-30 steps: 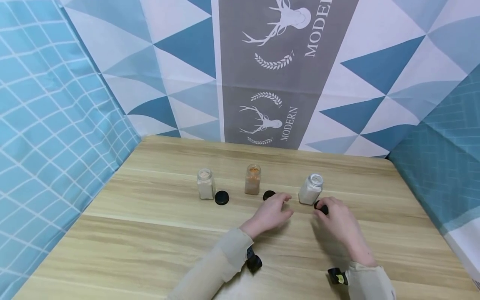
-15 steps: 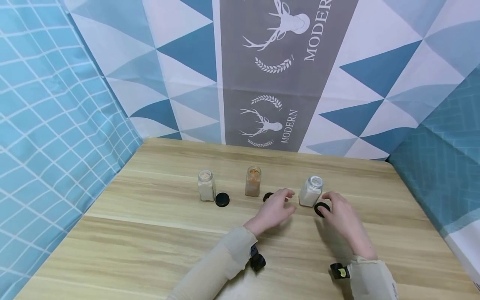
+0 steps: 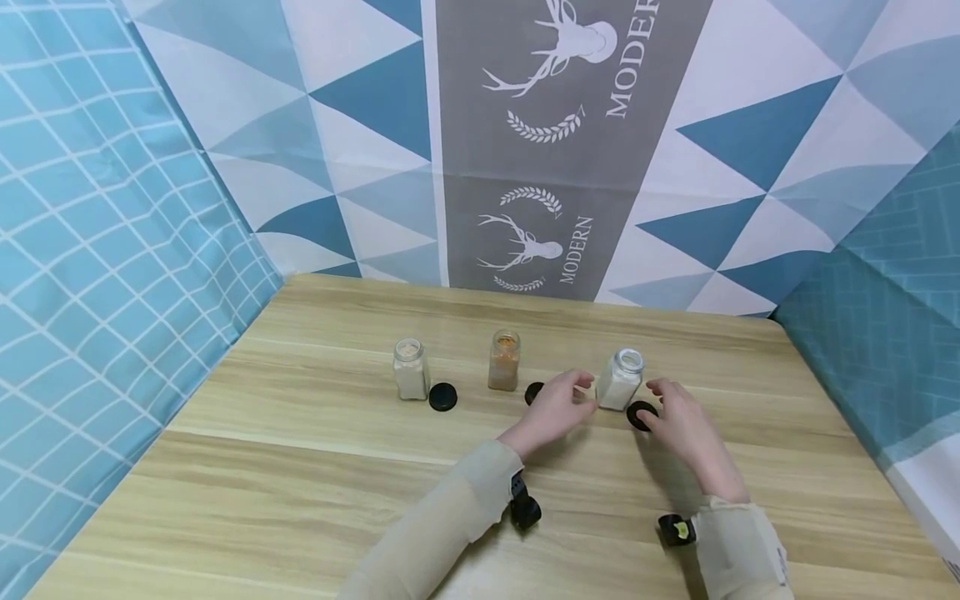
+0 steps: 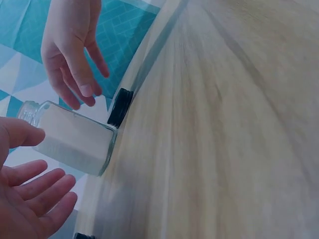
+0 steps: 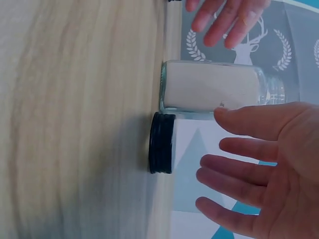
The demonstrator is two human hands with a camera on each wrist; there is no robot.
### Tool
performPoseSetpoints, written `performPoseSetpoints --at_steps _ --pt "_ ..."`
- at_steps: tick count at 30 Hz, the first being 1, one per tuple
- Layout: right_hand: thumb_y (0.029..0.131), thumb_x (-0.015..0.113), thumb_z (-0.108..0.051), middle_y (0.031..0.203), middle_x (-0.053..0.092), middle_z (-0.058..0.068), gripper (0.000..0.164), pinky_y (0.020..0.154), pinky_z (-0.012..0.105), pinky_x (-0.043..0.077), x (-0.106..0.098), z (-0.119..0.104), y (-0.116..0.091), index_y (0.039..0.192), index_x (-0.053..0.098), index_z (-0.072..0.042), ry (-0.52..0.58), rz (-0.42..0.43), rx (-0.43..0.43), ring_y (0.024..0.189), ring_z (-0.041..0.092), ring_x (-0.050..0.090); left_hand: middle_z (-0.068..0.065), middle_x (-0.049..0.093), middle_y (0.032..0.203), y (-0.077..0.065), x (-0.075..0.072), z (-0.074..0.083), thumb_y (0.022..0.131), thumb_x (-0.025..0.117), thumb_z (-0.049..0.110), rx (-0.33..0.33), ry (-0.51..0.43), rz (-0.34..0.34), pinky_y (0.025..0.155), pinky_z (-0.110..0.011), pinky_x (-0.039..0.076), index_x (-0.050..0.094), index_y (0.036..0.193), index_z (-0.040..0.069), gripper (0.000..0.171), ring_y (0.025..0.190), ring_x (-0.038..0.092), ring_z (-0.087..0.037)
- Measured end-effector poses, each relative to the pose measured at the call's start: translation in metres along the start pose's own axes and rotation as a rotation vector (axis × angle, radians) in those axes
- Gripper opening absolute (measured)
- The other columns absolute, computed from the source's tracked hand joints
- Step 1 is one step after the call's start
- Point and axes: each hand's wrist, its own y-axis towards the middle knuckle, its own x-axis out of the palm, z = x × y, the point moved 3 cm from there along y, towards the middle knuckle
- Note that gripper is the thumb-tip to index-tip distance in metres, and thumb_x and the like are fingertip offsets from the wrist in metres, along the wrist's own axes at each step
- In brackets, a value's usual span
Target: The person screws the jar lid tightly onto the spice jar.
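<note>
An uncapped glass jar of white powder stands on the table between the two hands. My left hand is at its left side with fingers spread and holds nothing; in the left wrist view the left hand appears apart from the glass. Over the black lid beside that jar hovers my right hand, its fingers loose. The right wrist view has the lid lying on the wood beside the jar, the right hand holding nothing.
Further left stand an uncapped jar of orange-brown spice and one of pale powder. Black lids lie near them, one in full view, the other partly behind my left hand. Patterned cloth hangs behind the table.
My right hand has let go of the black lid, which now lies flat on the table. My left hand has moved slightly right, closer to the white-powder jar.
</note>
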Motion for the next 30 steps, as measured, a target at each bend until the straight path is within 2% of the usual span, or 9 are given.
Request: performPoseSetpoints --at_steps 9,15,22,30 --pt "0.082 0.064 -0.016 0.115 0.053 0.03 0.046 0.086 0.056 0.041 0.006 0.007 0.008 0.118 0.051 0.01 -0.047 -0.073 -0.043 0.106 0.046 0.05 -0.003 0.059 0.115 0.009 0.004 0.007 0.087 0.06 0.019 0.017 -0.06 0.103 0.078 -0.019 0.046 0.054 0.12 0.008 0.036 0.098 0.058 -0.014" --pt "0.08 0.066 -0.016 0.114 0.054 0.032 0.047 0.089 0.056 0.039 0.01 0.006 0.01 0.116 0.051 0.011 -0.038 -0.09 -0.073 0.107 0.047 0.049 -0.004 0.058 0.118 0.012 0.004 0.006 0.086 0.062 0.023 0.02 -0.124 0.165 0.084 -0.022 0.045 0.051 0.124 0.009 0.041 0.102 0.056 -0.015" --pt "0.08 0.067 -0.016 0.116 0.052 0.032 0.052 0.087 0.057 0.04 0.014 0.006 0.008 0.119 0.048 0.011 0.086 -0.13 -0.052 0.106 0.047 0.05 -0.006 0.056 0.12 0.015 0.008 -0.002 0.086 0.062 0.025 0.0 -0.135 0.148 0.087 -0.027 0.046 0.048 0.128 0.008 0.047 0.105 0.056 -0.019" --pt "0.079 0.067 -0.012 0.116 0.052 0.033 0.051 0.086 0.058 0.04 0.016 0.011 0.007 0.12 0.048 0.011 0.105 -0.122 -0.055 0.104 0.047 0.051 -0.005 0.051 0.129 0.02 0.014 -0.007 0.083 0.064 0.022 -0.024 -0.076 0.099 0.09 -0.029 0.045 0.042 0.134 0.01 0.057 0.111 0.053 -0.019"
